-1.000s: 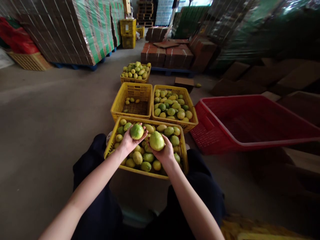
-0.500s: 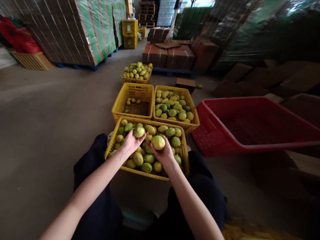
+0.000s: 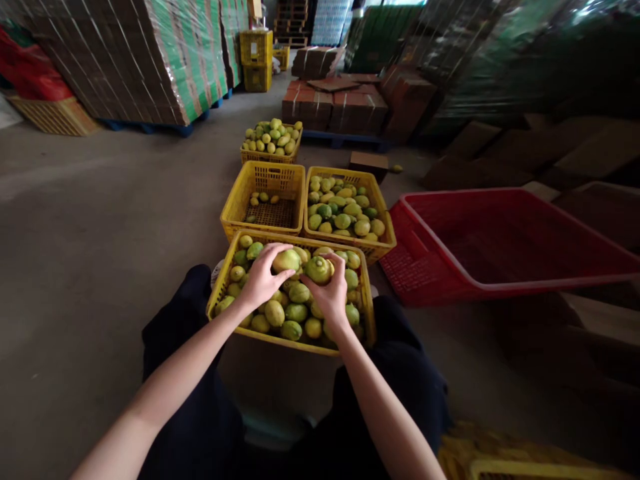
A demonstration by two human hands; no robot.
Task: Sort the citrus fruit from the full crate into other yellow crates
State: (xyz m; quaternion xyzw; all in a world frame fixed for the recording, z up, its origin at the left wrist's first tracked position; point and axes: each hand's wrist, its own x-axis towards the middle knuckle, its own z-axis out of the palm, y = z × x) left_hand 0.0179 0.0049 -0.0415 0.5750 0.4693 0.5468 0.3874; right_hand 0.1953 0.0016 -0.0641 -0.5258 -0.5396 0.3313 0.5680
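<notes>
My left hand (image 3: pixel 265 277) is closed around a yellow-green lemon (image 3: pixel 286 261), with the thumb beneath and the fingers over its far side. Close beside it, my right hand (image 3: pixel 333 287) grips a second lemon (image 3: pixel 318 269), whose knobbed end faces me. Both hands are above a yellow plastic crate (image 3: pixel 280 340) standing between my legs. Inside that crate lie many lemons (image 3: pixel 275 313), some yellow and some green, partly covered by my hands and wrists.
Behind stand a crate (image 3: pixel 235 217) with several small lemons and a fuller lemon crate (image 3: pixel 387 248). Another heaped crate (image 3: pixel 267 159) sits farther back. A large red basket (image 3: pixel 415 280) is at right. Wrapped pallet stacks (image 3: pixel 195 60) and flattened cartons (image 3: pixel 357 110) stand beyond.
Both hands have turned from palm-up to gripping the lemons from the sides. The lemon in my right hand has been rotated, so its knobbed end now shows.
</notes>
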